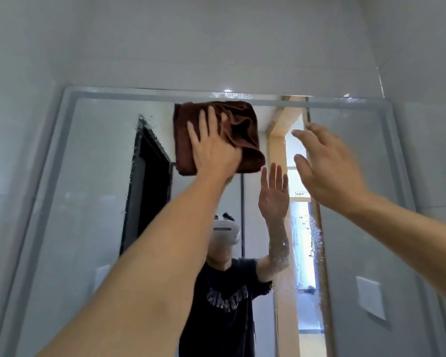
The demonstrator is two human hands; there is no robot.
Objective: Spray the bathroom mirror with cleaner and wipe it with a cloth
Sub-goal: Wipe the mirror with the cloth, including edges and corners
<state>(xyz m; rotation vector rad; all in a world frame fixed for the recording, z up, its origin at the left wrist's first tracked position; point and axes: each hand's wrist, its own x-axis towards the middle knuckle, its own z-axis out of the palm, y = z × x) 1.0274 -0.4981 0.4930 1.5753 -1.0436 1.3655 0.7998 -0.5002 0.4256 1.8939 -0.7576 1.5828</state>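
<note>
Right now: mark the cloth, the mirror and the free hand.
cloth [242, 130], head view, on its bunched folds right of the fingers
mirror [88, 202], head view, on bare glass at the left
right hand [327, 166], head view, on the back of the hand

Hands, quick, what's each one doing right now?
Left hand: open, fingers spread flat, pressing the brown cloth against the mirror.
Right hand: open, raised, holding nothing.
</note>
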